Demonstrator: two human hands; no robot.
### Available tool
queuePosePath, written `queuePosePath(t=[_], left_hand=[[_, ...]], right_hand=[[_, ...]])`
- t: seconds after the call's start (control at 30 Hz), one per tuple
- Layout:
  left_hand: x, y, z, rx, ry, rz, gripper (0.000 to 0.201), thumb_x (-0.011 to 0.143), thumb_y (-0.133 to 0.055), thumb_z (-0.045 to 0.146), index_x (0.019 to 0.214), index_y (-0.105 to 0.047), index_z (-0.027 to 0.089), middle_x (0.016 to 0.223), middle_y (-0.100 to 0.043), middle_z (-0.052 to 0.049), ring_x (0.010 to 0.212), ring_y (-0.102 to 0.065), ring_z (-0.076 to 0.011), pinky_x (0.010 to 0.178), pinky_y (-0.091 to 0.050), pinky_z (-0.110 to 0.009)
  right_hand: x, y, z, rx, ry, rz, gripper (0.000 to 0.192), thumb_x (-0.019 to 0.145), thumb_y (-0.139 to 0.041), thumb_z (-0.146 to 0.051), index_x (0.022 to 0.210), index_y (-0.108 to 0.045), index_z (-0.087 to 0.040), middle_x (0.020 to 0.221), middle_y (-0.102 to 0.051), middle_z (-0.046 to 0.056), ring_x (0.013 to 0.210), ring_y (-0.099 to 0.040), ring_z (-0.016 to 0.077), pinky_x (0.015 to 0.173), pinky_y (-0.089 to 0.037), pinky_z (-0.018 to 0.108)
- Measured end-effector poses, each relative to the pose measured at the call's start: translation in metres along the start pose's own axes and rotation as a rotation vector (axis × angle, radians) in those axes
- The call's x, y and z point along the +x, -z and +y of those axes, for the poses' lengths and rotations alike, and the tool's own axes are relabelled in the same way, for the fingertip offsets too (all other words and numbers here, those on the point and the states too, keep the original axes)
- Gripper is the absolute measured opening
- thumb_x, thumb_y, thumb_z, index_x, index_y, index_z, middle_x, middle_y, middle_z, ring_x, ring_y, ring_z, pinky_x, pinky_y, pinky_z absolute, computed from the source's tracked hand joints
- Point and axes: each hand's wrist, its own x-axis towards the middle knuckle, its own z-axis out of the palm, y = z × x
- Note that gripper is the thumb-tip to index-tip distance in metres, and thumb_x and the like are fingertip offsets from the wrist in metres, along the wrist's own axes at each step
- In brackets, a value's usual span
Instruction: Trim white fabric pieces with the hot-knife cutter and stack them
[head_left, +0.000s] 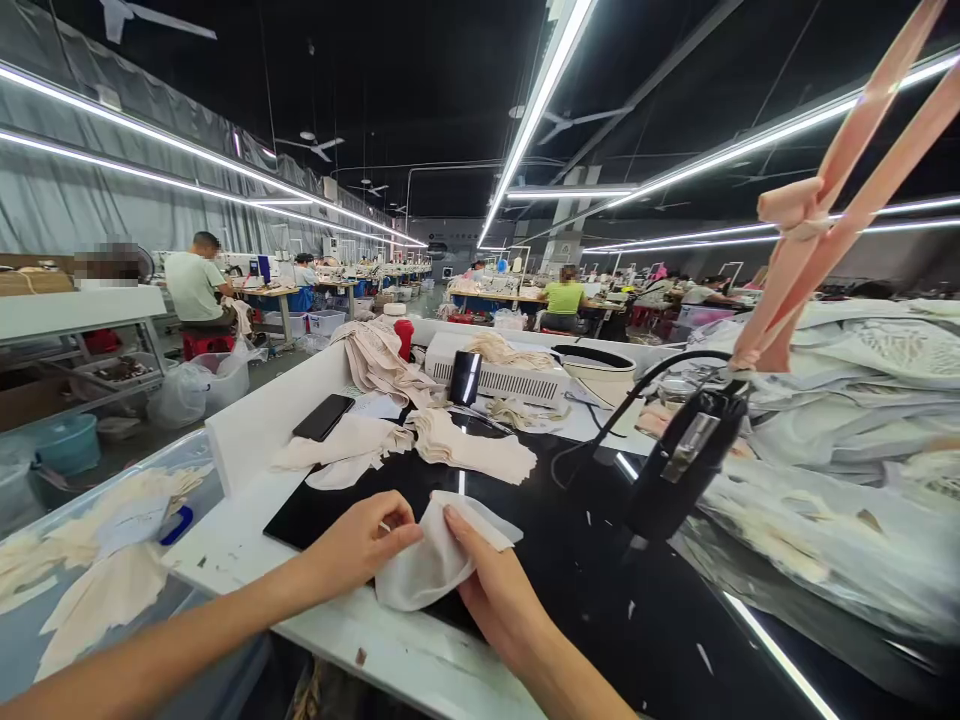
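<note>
Forearms (180,632): bare, reaching in from below.
Right hand (499,585): grip clamped on the cloth, thumb on top, fingers beneath.
Left hand (371,540): fingers curled at the cloth's left side; cannot tell whether its grip is pinching fabric.
Thin off-white cloth piece (420,560): between the hands, above the front edge of the white counter (352,650) and its glossy black panel (600,610).
Handling: best pinched lightly, I judge, with the edge spread evenly; so thin a fabric would probably stretch or crease if pulled.
White paper slip (133,527): among cream cloth in the blue-tinted bin at left; its markings are too blurred to read.
Black handheld device with silver plate (690,445): right, hanging from pink fabric strips (817,240); no brand readable.
Black phone (324,417): screen dark, beyond the hands.
Far wall sign (457,238): lettering too small.
</note>
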Motion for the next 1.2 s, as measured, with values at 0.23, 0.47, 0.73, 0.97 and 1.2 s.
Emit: queuePosePath(t=[0.23, 0.47, 0.73, 0.97, 1.2], left_hand=[[0.006, -0.03, -0.001, -0.311, 0.098, 0.009, 0.079, 0.074, -0.073, 0.095, 0.091, -0.057, 0.02, 0.087, -0.059, 0.001, 0.083, -0.055, -0.0182, 0.076, -0.043, -0.03], [-0.012, -0.039, 0.015, -0.462, 0.161, 0.006, 0.08, 0.068, -0.079, 0.095, 0.087, -0.057, 0.02, 0.076, -0.054, 0.004, 0.068, -0.046, -0.013, 0.064, -0.035, -0.025], [-0.031, -0.025, 0.033, -0.34, 0.133, 0.057, 0.072, 0.073, -0.076, 0.089, 0.081, -0.06, 0.019, 0.073, -0.057, 0.003, 0.068, -0.049, -0.0149, 0.061, -0.036, -0.025], [-0.043, -0.027, 0.049, -0.242, 0.141, 0.069, 0.07, 0.077, -0.07, 0.088, 0.083, -0.063, 0.019, 0.073, -0.055, 0.003, 0.068, -0.044, -0.0148, 0.061, -0.033, -0.025], [-0.044, -0.037, 0.06, -0.199, 0.16, 0.053, 0.073, 0.071, -0.071, 0.09, 0.079, -0.064, 0.018, 0.072, -0.053, 0.003, 0.068, -0.041, -0.0151, 0.059, -0.031, -0.025]], right_hand=[[-0.022, 0.002, 0.006, -0.212, 0.046, -0.094, 0.072, 0.057, -0.1, -0.073, 0.109, -0.089, -0.024, 0.109, -0.086, 0.007, 0.112, -0.073, 0.03, 0.105, -0.054, 0.039], [-0.036, 0.012, -0.005, -0.244, 0.043, -0.171, 0.07, 0.062, -0.098, -0.073, 0.105, -0.083, -0.021, 0.079, -0.073, 0.001, 0.069, -0.061, 0.014, 0.064, -0.05, 0.025], [-0.046, 0.028, -0.009, -0.316, 0.014, -0.226, 0.062, 0.062, -0.1, -0.071, 0.08, -0.073, -0.018, 0.064, -0.056, -0.006, 0.053, -0.042, 0.0046, 0.053, -0.038, 0.02], [-0.064, 0.029, -0.009, -0.386, -0.023, -0.317, 0.062, 0.057, -0.102, -0.069, 0.08, -0.076, -0.016, 0.069, -0.059, -0.004, 0.057, -0.043, 0.006, 0.059, -0.037, 0.023], [-0.089, 0.039, -0.014, -0.441, -0.023, -0.312, 0.059, 0.054, -0.104, -0.064, 0.07, -0.073, -0.016, 0.066, -0.056, -0.005, 0.061, -0.041, 0.0079, 0.062, -0.033, 0.025]])
